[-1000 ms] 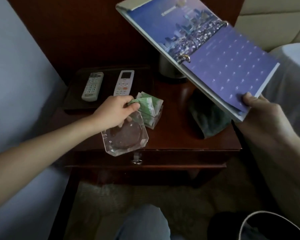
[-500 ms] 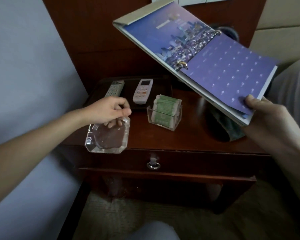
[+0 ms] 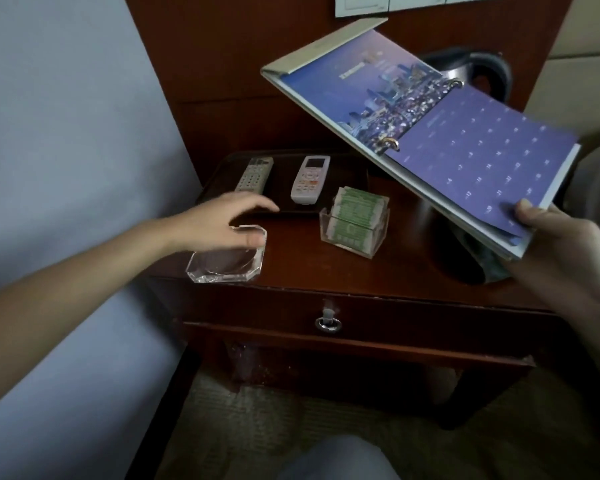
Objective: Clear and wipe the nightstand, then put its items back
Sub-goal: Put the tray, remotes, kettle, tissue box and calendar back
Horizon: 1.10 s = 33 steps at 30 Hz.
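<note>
The person is showing bare forearms running into the left hand (image 3: pixel 222 221) and right hand (image 3: pixel 565 247), and is wearing pale blue trousers (image 3: pixel 336 460), visible at one knee.

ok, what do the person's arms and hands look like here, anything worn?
Both are bare. The left hand and right hand have no gloves, and no rings or watch show. Neither arm shows a sleeve anywhere up to the frame edges.

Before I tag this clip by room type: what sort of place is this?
Probably a hotel guest room: a wooden nightstand carries a tray with two remotes, a clear holder of green packets and a glass ashtray, and the right hand holds a ring binder with a city photo.
</note>
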Each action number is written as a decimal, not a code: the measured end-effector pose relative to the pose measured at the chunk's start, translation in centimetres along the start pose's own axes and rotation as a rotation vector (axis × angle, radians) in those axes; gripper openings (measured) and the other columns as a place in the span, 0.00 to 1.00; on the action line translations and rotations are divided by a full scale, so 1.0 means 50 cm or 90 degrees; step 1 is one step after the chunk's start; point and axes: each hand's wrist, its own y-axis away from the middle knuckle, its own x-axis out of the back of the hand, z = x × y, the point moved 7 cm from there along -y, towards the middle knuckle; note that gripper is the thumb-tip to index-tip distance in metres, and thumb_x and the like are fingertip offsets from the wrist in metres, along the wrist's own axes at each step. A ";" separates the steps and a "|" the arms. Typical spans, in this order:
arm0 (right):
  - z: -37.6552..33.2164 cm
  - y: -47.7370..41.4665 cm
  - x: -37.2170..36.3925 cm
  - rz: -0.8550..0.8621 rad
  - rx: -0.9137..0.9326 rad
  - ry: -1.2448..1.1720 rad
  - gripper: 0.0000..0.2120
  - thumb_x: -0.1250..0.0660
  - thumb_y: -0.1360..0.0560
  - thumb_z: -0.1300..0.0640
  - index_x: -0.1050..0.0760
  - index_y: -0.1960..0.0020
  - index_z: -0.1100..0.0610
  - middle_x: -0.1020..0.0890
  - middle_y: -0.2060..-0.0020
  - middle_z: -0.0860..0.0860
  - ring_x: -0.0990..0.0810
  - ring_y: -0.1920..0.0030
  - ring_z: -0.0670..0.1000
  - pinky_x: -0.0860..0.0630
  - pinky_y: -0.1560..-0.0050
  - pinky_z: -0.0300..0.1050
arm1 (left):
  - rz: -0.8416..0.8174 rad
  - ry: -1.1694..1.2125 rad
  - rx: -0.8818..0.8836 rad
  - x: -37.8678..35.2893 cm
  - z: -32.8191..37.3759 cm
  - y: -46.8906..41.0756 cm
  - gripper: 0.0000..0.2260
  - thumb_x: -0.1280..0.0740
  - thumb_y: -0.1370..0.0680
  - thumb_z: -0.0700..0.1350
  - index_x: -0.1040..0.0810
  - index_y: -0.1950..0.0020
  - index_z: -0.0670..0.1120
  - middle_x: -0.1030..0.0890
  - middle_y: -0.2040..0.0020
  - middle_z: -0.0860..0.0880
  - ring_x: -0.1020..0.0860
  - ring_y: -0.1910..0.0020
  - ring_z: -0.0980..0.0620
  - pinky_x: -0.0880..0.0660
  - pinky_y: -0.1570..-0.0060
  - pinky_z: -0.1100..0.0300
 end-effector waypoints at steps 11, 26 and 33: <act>-0.011 0.050 -0.003 -0.006 0.001 0.036 0.33 0.50 0.20 0.66 0.22 0.79 0.51 0.18 0.72 0.42 0.17 0.65 0.42 0.21 0.65 0.37 | -0.120 -0.086 0.009 -0.059 -0.053 0.060 0.41 0.41 0.45 0.81 0.47 0.34 0.74 0.51 0.26 0.61 0.53 0.23 0.56 0.54 0.25 0.50; -0.042 0.070 0.000 -0.059 -0.031 0.037 0.22 0.47 0.22 0.65 0.15 0.61 0.56 0.14 0.60 0.49 0.15 0.58 0.48 0.20 0.62 0.39 | 0.121 -0.108 -0.154 -0.065 0.234 -0.100 0.14 0.29 0.26 0.43 0.22 0.41 0.42 0.20 0.43 0.44 0.23 0.46 0.49 0.33 0.50 0.62; -0.037 0.084 0.009 -0.081 -0.036 0.012 0.14 0.43 0.26 0.63 0.27 0.43 0.57 0.15 0.55 0.49 0.16 0.54 0.48 0.20 0.60 0.41 | 0.190 -0.107 -0.086 -0.048 0.185 -0.031 0.08 0.28 0.27 0.40 0.16 0.48 0.41 0.16 0.48 0.44 0.19 0.46 0.46 0.28 0.45 0.58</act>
